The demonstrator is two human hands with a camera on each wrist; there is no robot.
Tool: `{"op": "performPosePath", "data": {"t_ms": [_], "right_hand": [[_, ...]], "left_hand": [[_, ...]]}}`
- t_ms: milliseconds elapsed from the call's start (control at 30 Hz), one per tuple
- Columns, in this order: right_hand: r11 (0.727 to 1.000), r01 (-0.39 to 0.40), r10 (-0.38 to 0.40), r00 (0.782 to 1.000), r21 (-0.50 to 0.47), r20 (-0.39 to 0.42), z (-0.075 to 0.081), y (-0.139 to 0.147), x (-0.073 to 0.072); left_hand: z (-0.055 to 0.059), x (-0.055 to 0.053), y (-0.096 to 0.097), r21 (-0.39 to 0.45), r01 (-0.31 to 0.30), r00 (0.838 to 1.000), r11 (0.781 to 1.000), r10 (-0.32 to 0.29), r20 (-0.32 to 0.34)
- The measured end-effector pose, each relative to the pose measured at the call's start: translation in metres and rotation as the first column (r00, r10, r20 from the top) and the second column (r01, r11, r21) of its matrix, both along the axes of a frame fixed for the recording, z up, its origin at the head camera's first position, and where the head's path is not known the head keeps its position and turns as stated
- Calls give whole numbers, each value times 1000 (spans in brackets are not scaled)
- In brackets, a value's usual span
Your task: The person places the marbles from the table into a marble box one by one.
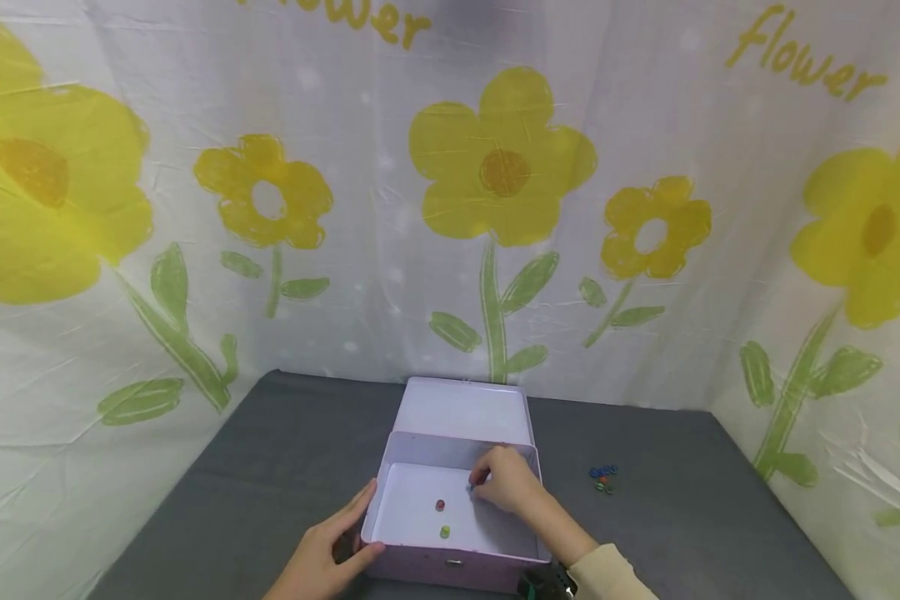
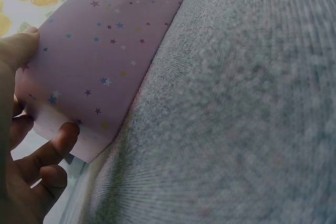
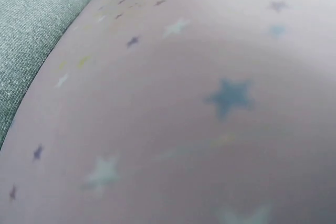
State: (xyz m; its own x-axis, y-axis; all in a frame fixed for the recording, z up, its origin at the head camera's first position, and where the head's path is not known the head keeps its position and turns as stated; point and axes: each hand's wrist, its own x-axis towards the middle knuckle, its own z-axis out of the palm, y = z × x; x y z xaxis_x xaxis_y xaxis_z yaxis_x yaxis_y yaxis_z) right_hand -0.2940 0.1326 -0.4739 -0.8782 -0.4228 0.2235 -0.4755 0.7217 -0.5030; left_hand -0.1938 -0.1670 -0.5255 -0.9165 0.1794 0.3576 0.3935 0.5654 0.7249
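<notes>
Pinching, with the right hand, seemingly a small bluish bead inside the box, around the middle and a little toward the back. Impossible to tell from this angle: touching the inner floor or just above. For so small a piece, probably better to hold lightly, with only the tips of thumb and forefinger, because of possible slipping under a hard squeeze. Stay low over the floor, and for any letting go, part the fingers slowly, to prevent rolling. Keep the knuckles away from the red bead and the green bead, both lying loose toward the front left. Touching the box at its left front corner with the left hand, fingers extended, not curled around: good for steadying. Press there only softly, so as not to push the box along the desk. Mind also the sleeve near the front wall, and avoid sweeping into the bead pile, well apart to the right.
</notes>
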Motion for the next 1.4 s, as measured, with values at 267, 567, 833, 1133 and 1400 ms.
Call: {"op": "performPosePath", "data": {"t_ms": [267,567,833,1133,1400], "right_hand": [[997,46,-48,998,-57,-30,2,2,1],[969,82,-97,994,-235,-55,12,23,3],[905,237,-278,958,-352,-69,10,69,-4],[842,393,-412,911,-369,30,10,131,-3],[805,503,-497,861,-314,107,-7,173,-2]], "left_hand": [[4,0,-1,2,9,996,1000,-9,93],[6,-3,0,14,20,990,1000,-22,142],[5,-4,-1,26,20,992,999,-23,122],[7,-6,-2,17,-6,990,1000,3,140],[5,-6,-2,21,-1,988,1000,-2,151]]}}
